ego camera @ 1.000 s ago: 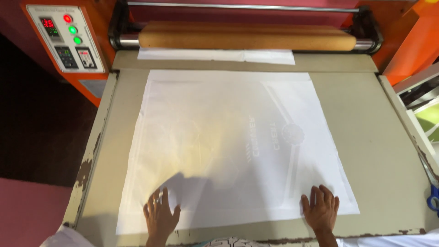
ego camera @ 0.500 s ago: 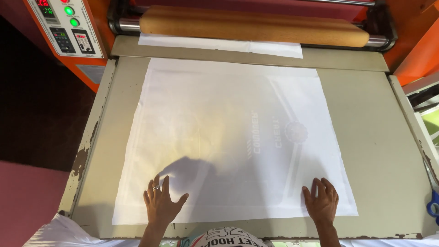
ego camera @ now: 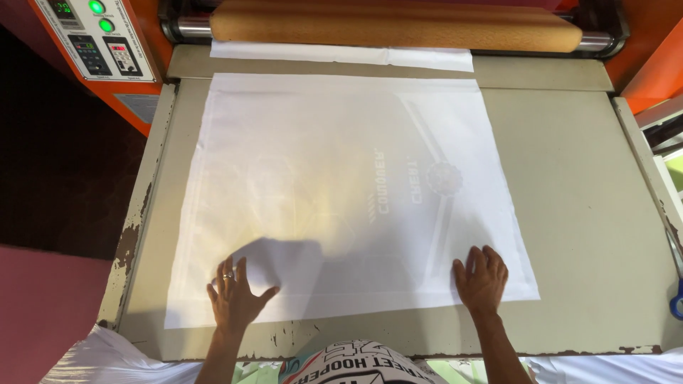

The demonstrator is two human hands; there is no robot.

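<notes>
1. A large white sheet [ego camera: 341, 192] lies flat on the grey feed table [ego camera: 569, 213] of an orange machine, its far edge close to the roller and its near edge close to the person.
2. The left hand [ego camera: 235, 299] rests palm down on the near left part of the sheet, fingers spread and flat, gripping nothing. A ring shows on one finger.
3. The right hand [ego camera: 482, 279] rests palm down on the near right part of the sheet, just inside its right corner, fingers loosely spread and flat, gripping nothing.
4. Faint grey printed shapes show through the sheet on its right half, between the two hands and the roller.
5. A brown roller [ego camera: 395, 27] runs across the far end of the table, and a narrow strip of white paper [ego camera: 341, 54] lies just under it, apart from the big sheet.
6. A control panel [ego camera: 96, 39] with green lights and small buttons sits at the far left corner of the machine.
7. The table's near edge is chipped, with paint worn away along the left rim too.
8. A blue scissors handle [ego camera: 676, 306] pokes in at the right edge, well apart from the right hand.
</notes>
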